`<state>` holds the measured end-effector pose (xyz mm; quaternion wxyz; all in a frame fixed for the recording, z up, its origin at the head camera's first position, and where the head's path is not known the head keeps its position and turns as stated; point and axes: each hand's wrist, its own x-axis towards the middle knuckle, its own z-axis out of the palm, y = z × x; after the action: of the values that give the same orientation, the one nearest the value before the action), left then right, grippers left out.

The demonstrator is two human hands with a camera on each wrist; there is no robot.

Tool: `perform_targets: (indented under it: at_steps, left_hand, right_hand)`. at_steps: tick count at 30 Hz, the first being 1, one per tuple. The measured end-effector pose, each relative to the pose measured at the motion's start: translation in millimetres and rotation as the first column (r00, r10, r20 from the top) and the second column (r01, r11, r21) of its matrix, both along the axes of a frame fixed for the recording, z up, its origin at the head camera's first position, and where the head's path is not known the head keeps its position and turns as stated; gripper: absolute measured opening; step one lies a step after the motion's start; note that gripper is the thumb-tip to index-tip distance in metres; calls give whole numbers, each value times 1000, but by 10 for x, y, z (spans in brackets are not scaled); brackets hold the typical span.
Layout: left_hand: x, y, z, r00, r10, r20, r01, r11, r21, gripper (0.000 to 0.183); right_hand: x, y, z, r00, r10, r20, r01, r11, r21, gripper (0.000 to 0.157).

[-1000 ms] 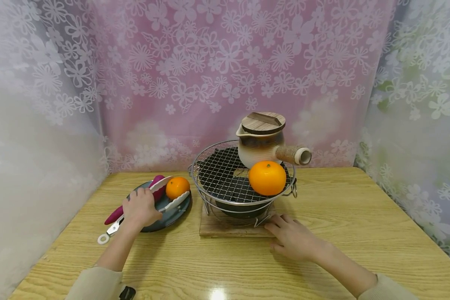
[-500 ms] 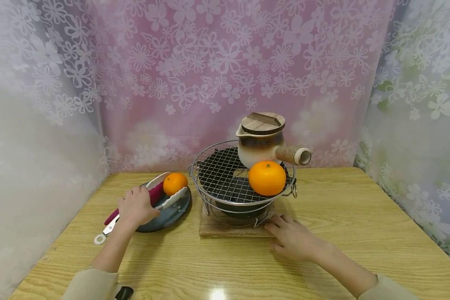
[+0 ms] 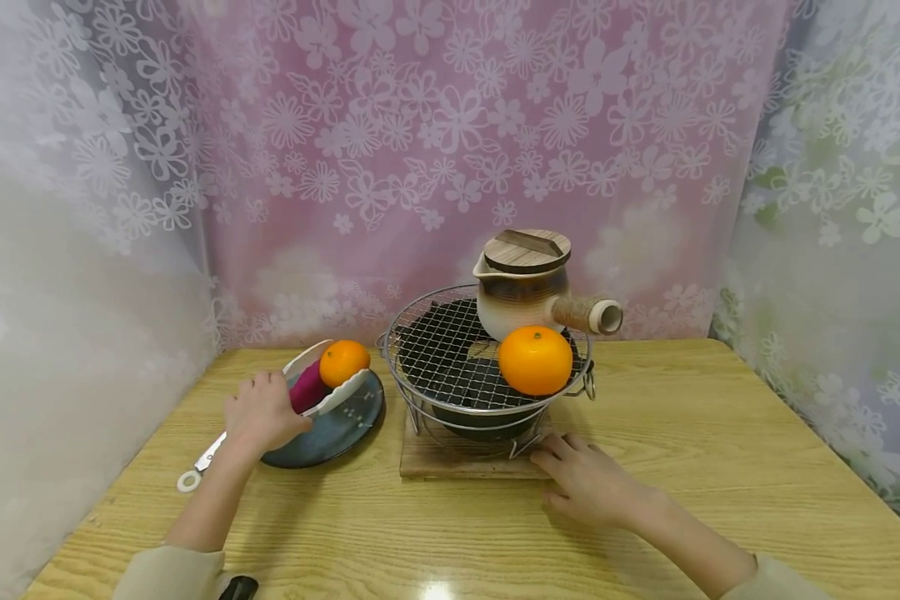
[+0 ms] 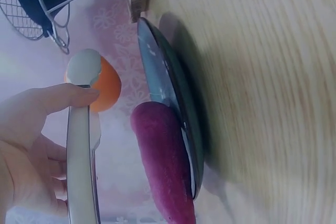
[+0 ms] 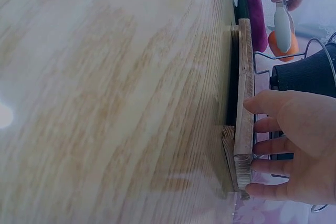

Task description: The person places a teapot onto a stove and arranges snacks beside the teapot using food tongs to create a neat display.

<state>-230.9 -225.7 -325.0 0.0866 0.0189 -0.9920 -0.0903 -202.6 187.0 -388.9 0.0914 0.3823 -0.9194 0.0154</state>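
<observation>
My left hand [image 3: 262, 414] grips white-tipped tongs [image 4: 80, 156], thumb on one arm and fingers round the other side. Between the tong heads sits a small tangerine [image 3: 345, 363], raised above the dark blue plate [image 3: 352, 421]. A purple sweet potato [image 4: 160, 156] lies across that plate, partly behind my left hand in the head view. At the front right corner of a low wooden board [image 3: 465, 464], my right hand [image 3: 588, 483] rests its fingertips on the wood, fingers loosely extended. On the board stands a round grill [image 3: 450, 367] with a wire mesh top.
A clay teapot [image 3: 521, 304] with a wooden lid and a rope-wrapped side handle stands on the mesh, its handle reaching over the right rim. In front of it sits a larger orange [image 3: 536, 360]. Patterned curtains [image 3: 457, 125] enclose the table [image 3: 495, 542] at back and sides.
The tongs have closed in on the tangerine and lifted it, moving it slightly left and up. My left hand has shifted left with them. The right hand stays on the board.
</observation>
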Motion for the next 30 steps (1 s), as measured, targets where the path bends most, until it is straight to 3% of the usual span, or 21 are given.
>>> perform_targets:
  at_steps: [30]
  left_hand:
    - [53, -19, 268, 1000, -12, -7, 12, 999, 38, 65]
  right_hand:
    - [0, 3, 12, 1000, 12, -24, -11, 1000, 18, 42]
